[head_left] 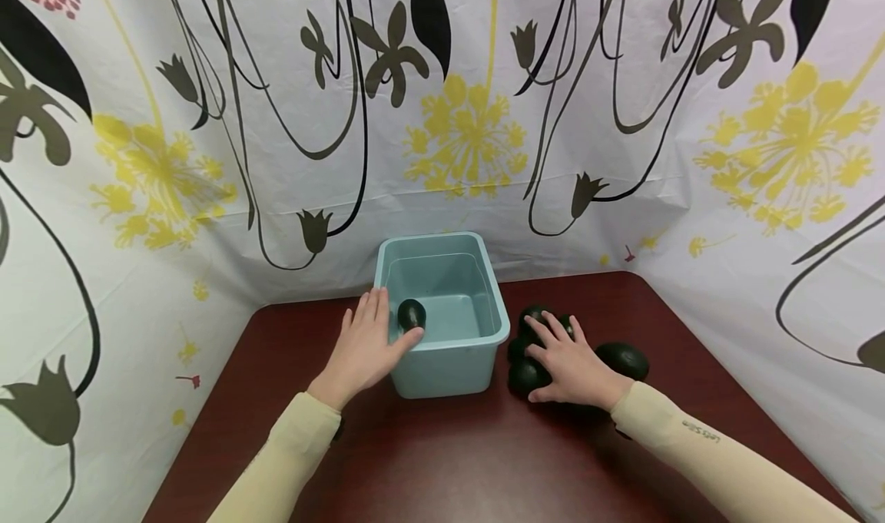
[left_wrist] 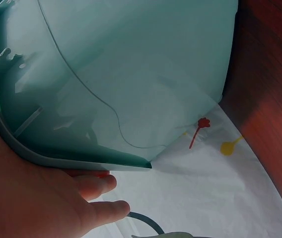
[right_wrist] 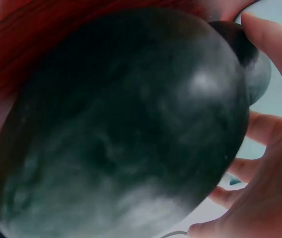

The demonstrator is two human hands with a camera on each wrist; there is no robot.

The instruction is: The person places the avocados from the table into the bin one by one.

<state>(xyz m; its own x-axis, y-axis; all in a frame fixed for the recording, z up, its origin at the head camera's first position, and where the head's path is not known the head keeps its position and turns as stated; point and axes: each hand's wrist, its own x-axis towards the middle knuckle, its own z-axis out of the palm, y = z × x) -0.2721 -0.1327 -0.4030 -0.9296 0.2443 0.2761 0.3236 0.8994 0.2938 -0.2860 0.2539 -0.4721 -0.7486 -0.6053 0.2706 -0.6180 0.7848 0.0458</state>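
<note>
Lying under and beside spread right hand (head_left: pixel 577 369): dark avocados (head_left: pixel 528 375); straight-fingered left hand (head_left: pixel 361 350) touches blue bin (head_left: pixel 445 373).

Pale glare marks the table (head_left: pixel 456 450); both wrist views look dim.

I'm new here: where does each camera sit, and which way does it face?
Head: worn there, facing forward and down at bin and fruits; left hand, right hand, sleeves show.
Left wrist: worn there, facing the bin's side; left hand shows.
Right wrist: worn there, facing one fruit closely; right hand shows.
Head and left wrist share the bin.
</note>
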